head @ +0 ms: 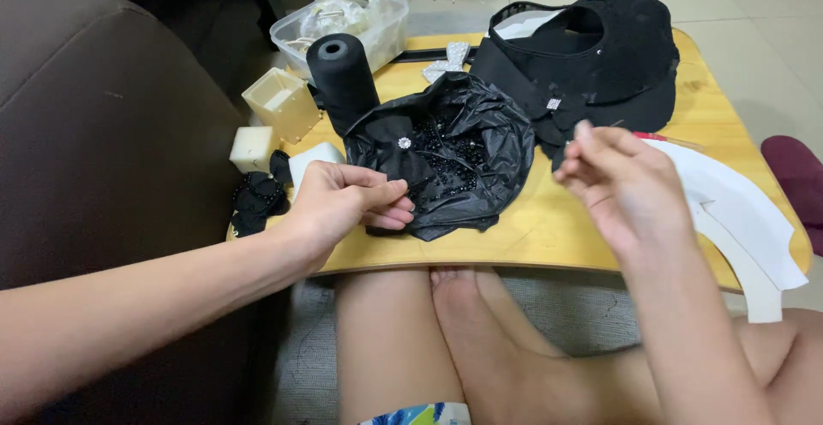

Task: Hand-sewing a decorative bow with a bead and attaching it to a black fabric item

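We see a crumpled black plastic bag [463,155] lying open near the middle of a low yellow wooden lap table [549,228]; its mouth faces up and it holds a heap of small glossy black beads [450,163]. A black fabric bow with a small rhinestone centre [403,144] sits at the bag's left rim.

Our left hand [343,202] rests at the bag's lower left edge, fingers curled together and touching the plastic; whether they actually pinch it we cannot tell. Our right hand [621,180] is raised just right of the bag, not touching it, fingertips bunched together as if on something tiny; what they grip is too small to tell.

Behind the bag stands a tall black thread cone [343,73], upright, touching or just beside the bag's back left. A stack of black visor hats [591,56] fills the table's back right corner, close to the bag's upper right. White curved stiffener pieces [737,219] lie along the right edge, overhanging it. On the left edge: cream-coloured square boxes [279,103], a few more black bows [257,195]. A clear plastic tub with bagged bits [343,22] sits on the floor beyond the table.

Bare wood shows in front of the bag and between bag and white pieces. The front edge runs just above our bare legs [446,339]. A dark brown sofa arm [111,133] crowds the left side.
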